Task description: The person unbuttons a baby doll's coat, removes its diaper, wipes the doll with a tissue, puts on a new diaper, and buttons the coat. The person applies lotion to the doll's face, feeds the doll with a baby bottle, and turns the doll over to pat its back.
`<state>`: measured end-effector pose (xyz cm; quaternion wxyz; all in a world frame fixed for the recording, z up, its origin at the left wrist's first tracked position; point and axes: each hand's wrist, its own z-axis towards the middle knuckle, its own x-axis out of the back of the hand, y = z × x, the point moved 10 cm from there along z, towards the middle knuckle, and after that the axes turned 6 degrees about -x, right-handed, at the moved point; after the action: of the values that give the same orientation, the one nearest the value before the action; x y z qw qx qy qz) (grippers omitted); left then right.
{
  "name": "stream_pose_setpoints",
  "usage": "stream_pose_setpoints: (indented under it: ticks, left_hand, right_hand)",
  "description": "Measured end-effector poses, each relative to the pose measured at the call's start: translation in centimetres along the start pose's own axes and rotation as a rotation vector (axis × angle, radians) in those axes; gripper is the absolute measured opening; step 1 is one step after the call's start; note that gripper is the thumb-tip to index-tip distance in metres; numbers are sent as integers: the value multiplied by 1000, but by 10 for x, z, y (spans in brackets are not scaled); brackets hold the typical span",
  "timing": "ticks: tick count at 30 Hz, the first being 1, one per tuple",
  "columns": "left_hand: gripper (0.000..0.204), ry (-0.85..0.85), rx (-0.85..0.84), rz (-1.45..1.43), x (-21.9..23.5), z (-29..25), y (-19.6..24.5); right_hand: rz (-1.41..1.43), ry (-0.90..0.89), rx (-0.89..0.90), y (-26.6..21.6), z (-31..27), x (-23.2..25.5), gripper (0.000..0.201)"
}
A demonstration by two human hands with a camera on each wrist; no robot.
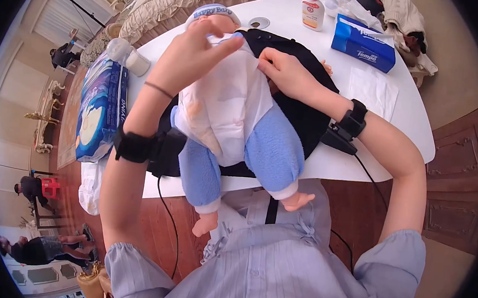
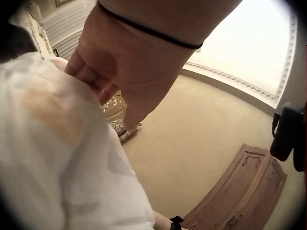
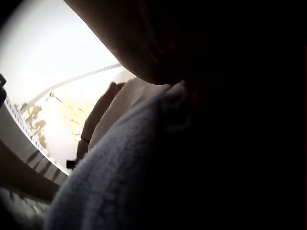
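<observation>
A baby doll in a cap lies on its back on a black cloth, legs toward me. It wears fuzzy blue trousers, and a white diaper with a yellowish-brown stain covers its middle. My left hand is over the doll's chest at the diaper's upper edge, thumb stretched away from the fingers; in the left wrist view, the fingers bend behind the cloth. At the diaper's upper right edge, my right hand pinches the material with curled fingers. The right wrist view is mostly dark.
On the white table stand a lotion bottle and a blue tissue pack. A white sheet lies at right. A large blue package and a clear bottle are at left. Cables hang from both wrist cameras.
</observation>
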<state>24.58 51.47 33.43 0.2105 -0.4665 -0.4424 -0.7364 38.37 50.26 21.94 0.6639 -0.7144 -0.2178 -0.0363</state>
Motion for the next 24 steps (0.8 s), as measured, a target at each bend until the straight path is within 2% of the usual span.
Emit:
stream_pose_setpoints:
  ticks: [2,3,5,6,8,9,10,12,13,14,16,20,22,23,24]
  left_hand:
    - [35,101,-378,-16,0,22,34]
    - [35,104,-376,-17,-3,30,39]
    - [51,-219,-77,448,-29,45,30]
    - [51,-218,-75,445,-29,48,29]
    - [66,-471,-179,500,-58,46,28]
    - [54,-536,-260,420,-64,41,30]
    - [54,-540,-261,419,-66,42,21]
    - [40,-502,-248,21,-70,45,13]
    - [26,-450,-237,2,-68,41,13]
    - [26,-454,-240,1,-71,38,12]
    - [30,-347,-192,66,-64,38,2]
    - [32,-295,-222,5,-50,33,-7]
    - [27,-191,-169,-366,-40,26,-22]
    - [23,-193,-189,-455,-38,20,-28]
    - [23,-207,-196,-454,-40,15,-36]
  right_hand:
    - [-107,168,272,-27,-6,11,27]
    - [-110,166,273,-25,-6,9,27]
    - [-115,262,328,-23,-9,16,27]
    - [-118,260,327,-19,-9,16,27]
    - [-124,280,261,-7,-8,19,27]
    - [-124,282,257,-3,-8,20,27]
    - [-67,252,195,7,-6,20,29]
    - [-9,226,135,16,-3,22,30]
    - [250,156,34,29,-1,20,29]
    - [508,82,-67,40,0,14,28]
    - [493,46,-99,40,0,11,27]
    - [512,-63,-187,42,-1,7,28]
    - [478,-108,-141,47,9,3,28]
    - [439,-153,-97,41,7,-1,29]
    - [276,-138,-12,33,6,1,25]
